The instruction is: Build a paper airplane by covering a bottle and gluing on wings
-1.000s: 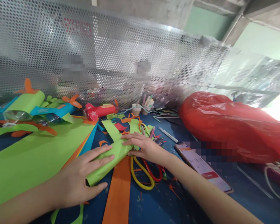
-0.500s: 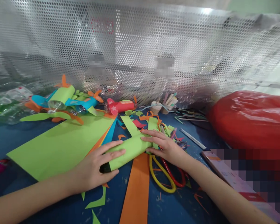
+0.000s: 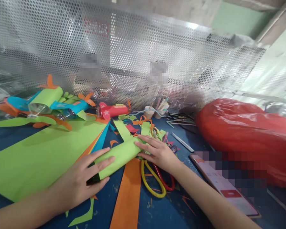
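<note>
A tube wrapped in light green paper (image 3: 120,157) lies aslant in front of me, its dark end showing at the lower left. Round that dark end curl the fingers of my left hand (image 3: 87,175). My right hand (image 3: 158,152) rests over the upper right end, fingers bent across the paper. What is inside the wrap is mostly hidden. Beneath the tube an orange paper strip (image 3: 126,194) runs towards me. Yellow-handled scissors (image 3: 154,190) with one red loop (image 3: 170,186) lie below my right hand, their blades hidden.
Large green sheets (image 3: 50,152) spread at left, below bottle planes with paper propellers (image 3: 47,98) and a red one (image 3: 114,110). A white pen (image 3: 182,142), a phone (image 3: 219,178) and a red plastic bag (image 3: 243,133) lie at right. Cups of sticks (image 3: 160,108) stand behind paper scraps.
My view has turned slightly right and tilted, so everything sits further left. Both hands stay on the green-wrapped tube, with little visible change in their grip.
</note>
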`<move>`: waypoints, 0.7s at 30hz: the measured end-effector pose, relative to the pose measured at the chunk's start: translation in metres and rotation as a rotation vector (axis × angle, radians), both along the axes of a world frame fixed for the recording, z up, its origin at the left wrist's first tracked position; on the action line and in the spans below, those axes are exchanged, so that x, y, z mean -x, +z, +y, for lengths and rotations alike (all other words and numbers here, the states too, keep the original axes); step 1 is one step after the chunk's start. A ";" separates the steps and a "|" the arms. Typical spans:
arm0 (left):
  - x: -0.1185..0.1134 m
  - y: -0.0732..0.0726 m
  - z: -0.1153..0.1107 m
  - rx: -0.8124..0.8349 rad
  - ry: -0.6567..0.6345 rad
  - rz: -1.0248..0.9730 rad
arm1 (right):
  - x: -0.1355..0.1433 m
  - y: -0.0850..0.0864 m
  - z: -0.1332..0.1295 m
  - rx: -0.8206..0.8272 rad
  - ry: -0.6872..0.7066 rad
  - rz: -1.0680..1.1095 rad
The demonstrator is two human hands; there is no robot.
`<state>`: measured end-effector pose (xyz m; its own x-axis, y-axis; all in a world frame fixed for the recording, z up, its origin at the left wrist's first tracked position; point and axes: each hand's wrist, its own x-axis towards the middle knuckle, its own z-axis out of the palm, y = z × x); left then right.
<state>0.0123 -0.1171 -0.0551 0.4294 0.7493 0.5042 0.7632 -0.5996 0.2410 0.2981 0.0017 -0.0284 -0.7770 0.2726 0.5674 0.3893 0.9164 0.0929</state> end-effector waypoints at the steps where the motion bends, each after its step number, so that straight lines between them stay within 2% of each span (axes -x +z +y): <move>1: 0.000 -0.001 0.000 -0.002 -0.002 -0.001 | 0.000 0.000 0.000 -0.034 -0.004 0.001; 6: 0.000 -0.004 0.002 -0.010 0.004 -0.143 | 0.001 0.008 -0.003 -0.118 -0.037 -0.025; 9: -0.001 -0.004 0.003 0.018 0.005 -0.146 | 0.008 0.018 -0.013 -0.038 -0.065 -0.065; 12: -0.002 -0.003 0.002 -0.018 -0.034 -0.121 | 0.024 0.025 -0.035 0.109 -0.121 -0.115; 14: -0.002 -0.003 0.002 -0.065 -0.071 -0.101 | 0.036 0.024 -0.053 0.171 -0.120 -0.150; 17: -0.001 -0.003 0.002 -0.063 -0.064 0.001 | 0.049 0.016 -0.073 0.202 -0.033 -0.267; 21: 0.000 -0.003 0.003 -0.061 -0.055 0.039 | 0.052 0.007 -0.081 0.174 -0.086 -0.300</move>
